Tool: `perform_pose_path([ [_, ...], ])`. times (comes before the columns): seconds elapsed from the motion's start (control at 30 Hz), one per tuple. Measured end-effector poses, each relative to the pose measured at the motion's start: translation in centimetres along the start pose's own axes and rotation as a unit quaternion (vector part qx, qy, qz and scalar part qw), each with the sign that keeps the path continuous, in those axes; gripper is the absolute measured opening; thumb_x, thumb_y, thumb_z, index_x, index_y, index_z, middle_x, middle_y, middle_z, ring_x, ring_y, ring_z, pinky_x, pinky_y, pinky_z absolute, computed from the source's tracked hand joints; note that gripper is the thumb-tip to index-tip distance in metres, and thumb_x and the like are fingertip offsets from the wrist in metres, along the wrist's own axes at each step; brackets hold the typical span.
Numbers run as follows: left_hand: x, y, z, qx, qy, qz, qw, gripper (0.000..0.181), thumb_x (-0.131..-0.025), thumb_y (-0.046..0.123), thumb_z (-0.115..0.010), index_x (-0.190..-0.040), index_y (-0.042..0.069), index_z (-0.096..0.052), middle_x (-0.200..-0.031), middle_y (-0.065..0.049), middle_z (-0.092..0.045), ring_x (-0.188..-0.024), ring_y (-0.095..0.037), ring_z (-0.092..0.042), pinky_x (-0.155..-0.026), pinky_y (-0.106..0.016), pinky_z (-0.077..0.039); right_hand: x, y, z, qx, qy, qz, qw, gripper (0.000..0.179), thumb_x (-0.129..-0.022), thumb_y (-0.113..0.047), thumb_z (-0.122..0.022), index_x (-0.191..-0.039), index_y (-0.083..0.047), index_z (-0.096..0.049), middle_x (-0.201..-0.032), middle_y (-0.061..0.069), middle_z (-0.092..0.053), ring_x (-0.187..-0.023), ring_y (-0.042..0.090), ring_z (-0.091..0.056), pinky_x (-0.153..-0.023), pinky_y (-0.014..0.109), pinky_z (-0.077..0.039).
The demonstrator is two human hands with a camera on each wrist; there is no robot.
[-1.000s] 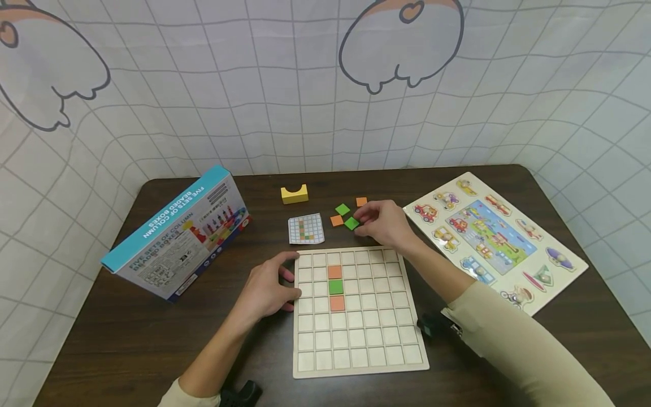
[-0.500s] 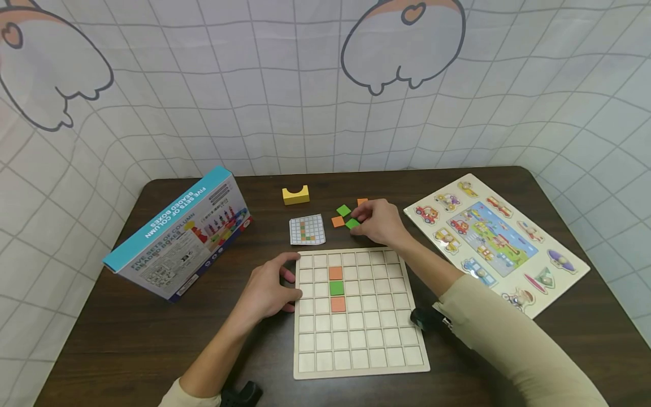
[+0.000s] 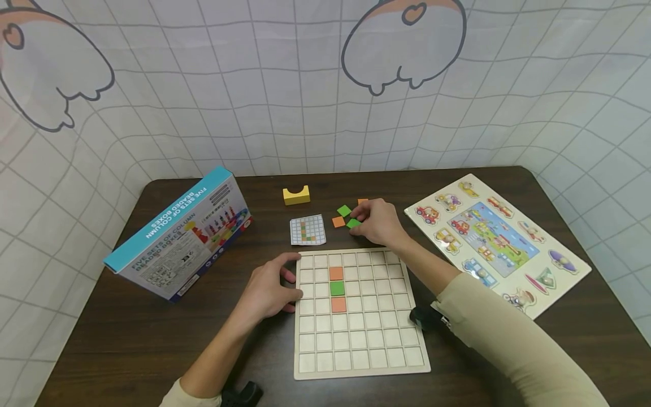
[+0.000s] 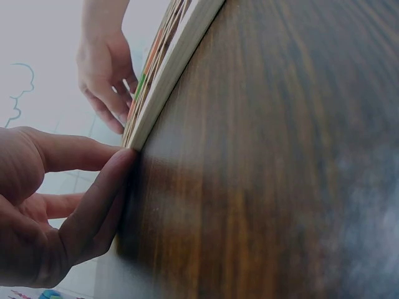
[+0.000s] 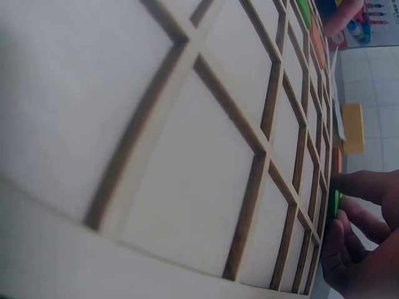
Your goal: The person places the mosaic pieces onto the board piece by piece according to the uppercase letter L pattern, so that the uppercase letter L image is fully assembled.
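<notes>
In the head view my left hand (image 3: 267, 287) rests at the left edge of the gridded wooden board (image 3: 362, 371), thumb and fingertips touching the rim. The left wrist view has these fingertips (image 4: 121, 159) right at the board's side. Two orange tiles and, between them, a green tile (image 3: 337, 288) fill one column. Beyond the board, my right hand (image 3: 382, 223) pinches a loose green tile (image 3: 353, 223) between thumb and finger; the right wrist view shows the green edge among the fingers. Beside it lie another green tile (image 3: 344, 211) and an orange tile (image 3: 338, 222).
A small pattern card (image 3: 307, 230) lies behind the board, with a yellow notched block (image 3: 296, 196) farther back. On the left stands a blue-topped box (image 3: 188, 237). A vehicle picture puzzle (image 3: 498, 243) lies at right. One more orange tile (image 3: 362, 200) is partly behind the right hand.
The right hand has shifted slightly left, its fingers closer around the green tile, and now partly covers the rear orange tile. My left hand has stayed at the board's edge.
</notes>
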State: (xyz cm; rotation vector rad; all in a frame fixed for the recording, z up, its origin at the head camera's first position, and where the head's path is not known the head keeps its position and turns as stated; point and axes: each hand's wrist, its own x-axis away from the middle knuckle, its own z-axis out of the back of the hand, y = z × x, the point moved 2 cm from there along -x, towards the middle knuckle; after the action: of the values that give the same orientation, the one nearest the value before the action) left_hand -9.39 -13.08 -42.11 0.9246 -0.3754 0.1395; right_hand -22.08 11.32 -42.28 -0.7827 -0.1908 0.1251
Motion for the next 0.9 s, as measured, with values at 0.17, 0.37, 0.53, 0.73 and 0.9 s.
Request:
perform_pose_path([
  [0.17,0.10,0.01,-0.04,0.004,0.000,0.001,1.0000,0.074,-0.081,-0.003,-0.081,-0.148,0.018,-0.055,-0.106,-0.015,-0.061,-0.058,-0.019,-0.067,-0.051,-0.031,-0.062,-0.04,0.05,0.01,0.000,-0.001,-0.003,1.0000,0.025,-0.081,-0.009,-0.086,-0.105,-0.007,-0.078,-0.099,0.010,-0.071,-0.097,0.027,-0.063,-0.089,0.042,-0.056],
  [0.37,0.07,-0.03,-0.09,0.005,0.001,-0.004,1.0000,0.074,-0.081,-0.004,-0.081,-0.147,0.018,-0.056,-0.106,-0.015,-0.061,-0.057,-0.018,-0.067,-0.051,-0.031,-0.062,-0.06,0.12,0.08,0.006,0.001,0.001,1.0000,0.023,-0.082,-0.008,-0.084,-0.105,-0.007,-0.079,-0.097,0.009,-0.071,-0.096,0.026,-0.063,-0.087,0.041,-0.056],
  [0.53,0.02,0.00,-0.09,0.007,0.003,-0.008,0.9999,0.074,-0.081,-0.004,-0.081,-0.148,0.018,-0.055,-0.106,-0.015,-0.061,-0.056,-0.018,-0.067,-0.051,-0.032,-0.063,-0.01,0.10,0.28,0.008,-0.005,0.003,0.9999,0.023,-0.082,-0.006,-0.083,-0.105,-0.007,-0.079,-0.098,0.009,-0.071,-0.096,0.027,-0.064,-0.087,0.041,-0.056],
  [0.73,0.13,0.02,-0.05,0.005,0.003,-0.008,1.0000,0.074,-0.081,-0.004,-0.080,-0.148,0.017,-0.055,-0.106,-0.015,-0.061,-0.057,-0.018,-0.067,-0.051,-0.031,-0.062,0.05,0.00,0.48,0.010,-0.013,0.003,0.9999,0.024,-0.083,-0.005,-0.082,-0.106,-0.007,-0.079,-0.099,0.009,-0.072,-0.097,0.026,-0.064,-0.087,0.041,-0.057],
  [0.9,0.11,0.05,-0.02,0.005,0.003,-0.005,1.0000,0.074,-0.081,-0.004,-0.081,-0.148,0.018,-0.055,-0.106,-0.015,-0.061,-0.057,-0.018,-0.067,-0.051,-0.032,-0.063,0.19,0.04,0.77,0.006,-0.018,0.004,0.9998,0.025,-0.083,-0.003,-0.081,-0.108,-0.006,-0.079,-0.102,0.009,-0.071,-0.099,0.026,-0.064,-0.088,0.041,-0.057],
])
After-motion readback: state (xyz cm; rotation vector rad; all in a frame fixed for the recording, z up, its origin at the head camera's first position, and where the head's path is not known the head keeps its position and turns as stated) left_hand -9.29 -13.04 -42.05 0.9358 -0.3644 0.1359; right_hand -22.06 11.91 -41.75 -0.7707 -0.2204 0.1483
